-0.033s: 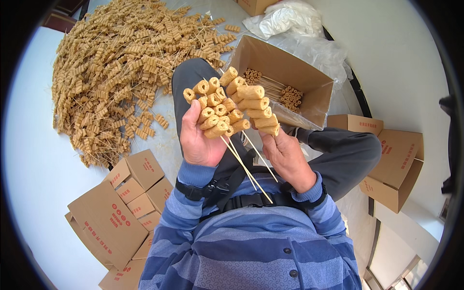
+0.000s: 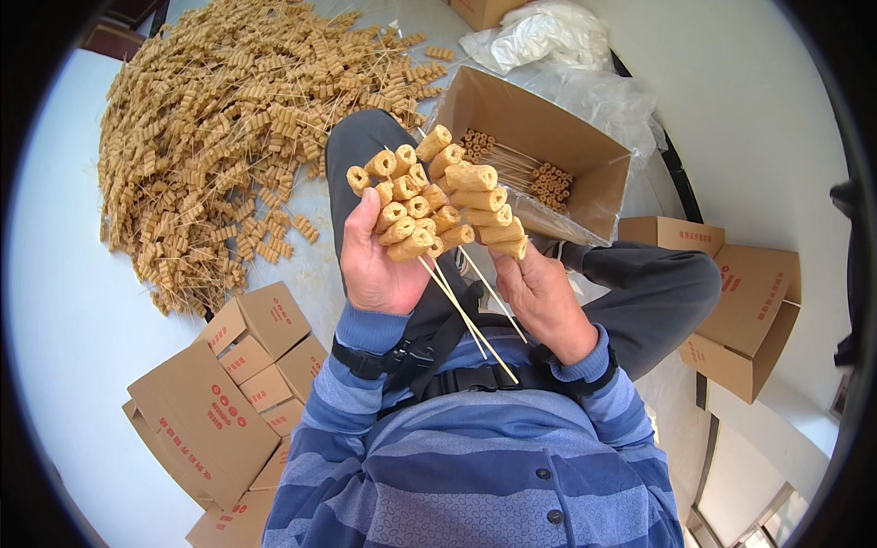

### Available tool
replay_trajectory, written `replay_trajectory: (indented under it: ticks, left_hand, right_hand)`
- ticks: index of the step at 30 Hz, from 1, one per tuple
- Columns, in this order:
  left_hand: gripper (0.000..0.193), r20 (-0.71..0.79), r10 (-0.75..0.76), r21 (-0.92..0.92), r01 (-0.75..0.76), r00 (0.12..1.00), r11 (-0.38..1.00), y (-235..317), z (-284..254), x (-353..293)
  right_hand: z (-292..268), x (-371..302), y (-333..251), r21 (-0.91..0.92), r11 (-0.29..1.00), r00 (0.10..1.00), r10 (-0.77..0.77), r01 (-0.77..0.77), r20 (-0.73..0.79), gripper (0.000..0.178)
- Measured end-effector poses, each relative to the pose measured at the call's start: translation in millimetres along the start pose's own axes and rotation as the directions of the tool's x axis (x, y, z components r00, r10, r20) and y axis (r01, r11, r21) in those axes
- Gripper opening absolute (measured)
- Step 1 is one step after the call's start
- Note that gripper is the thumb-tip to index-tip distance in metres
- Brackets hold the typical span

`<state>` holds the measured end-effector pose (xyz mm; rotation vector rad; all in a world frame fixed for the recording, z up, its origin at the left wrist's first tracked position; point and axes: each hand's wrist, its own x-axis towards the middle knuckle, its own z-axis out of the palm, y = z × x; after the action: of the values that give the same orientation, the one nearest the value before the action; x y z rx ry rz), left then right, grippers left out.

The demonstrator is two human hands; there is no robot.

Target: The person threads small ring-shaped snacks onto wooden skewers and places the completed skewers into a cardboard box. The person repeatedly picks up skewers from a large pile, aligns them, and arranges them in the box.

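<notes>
The skewered rolls [image 2: 416,207], hollow, golden-brown tubes threaded in rows on thin sticks [image 2: 468,324], are held up above the person's lap, on the near side of the open carton [image 2: 553,114]. The left hand [image 2: 388,265] cups the bundle with its thumb laid along the side; its other fingers are mostly hidden behind the rolls. The right hand [image 2: 545,297] is curled in and seems to pinch the near end of the right-hand row, though its fingertips are out of sight.

The rolls look light, dry and crisp, so a hard squeeze would probably crack them. The sticks seem stiff but thin; their bare lower ends look the safest place to take hold, with a loose palm steadying the rolls.

More skewers [image 2: 553,187] lie inside the carton. Left of the carton, a great heap of skewered rolls [image 2: 256,119] spreads over the grey floor [image 2: 318,260]. Behind the carton sits a crumpled white plastic bag [image 2: 539,36]. A brown box [image 2: 754,292] stands to its right, beside a pale wall [image 2: 740,110], and stacked boxes [image 2: 206,425] stand well to its left and nearer the person.
</notes>
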<state>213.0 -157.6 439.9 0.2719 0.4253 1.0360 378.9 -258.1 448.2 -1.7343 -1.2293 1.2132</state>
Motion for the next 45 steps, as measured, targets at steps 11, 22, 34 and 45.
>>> replay_trajectory:
  ticks: [11,22,34,45]
  left_hand:
    - [0.057,-0.011,-0.088,-0.125,0.086,0.996,0.988,-1,-5,1]
    - [0.056,0.000,-0.084,0.039,0.084,0.996,0.996,-10,-4,2]
    - [0.061,0.054,-0.049,-0.014,0.050,0.997,0.999,-6,-13,11]
    - [0.064,0.126,-0.087,0.081,0.077,0.988,0.994,-15,-3,15]
  right_hand:
    - [-6,1,-3,0.242,0.967,0.961,0.008,-0.078,0.278,0.034]
    - [-6,2,-13,0.367,0.907,0.957,0.107,-0.205,0.271,0.039]
    - [-5,17,4,0.192,0.975,0.992,0.104,-0.115,0.067,0.033]
    - [0,21,12,-0.553,0.831,0.982,-0.150,0.062,-0.115,0.026]
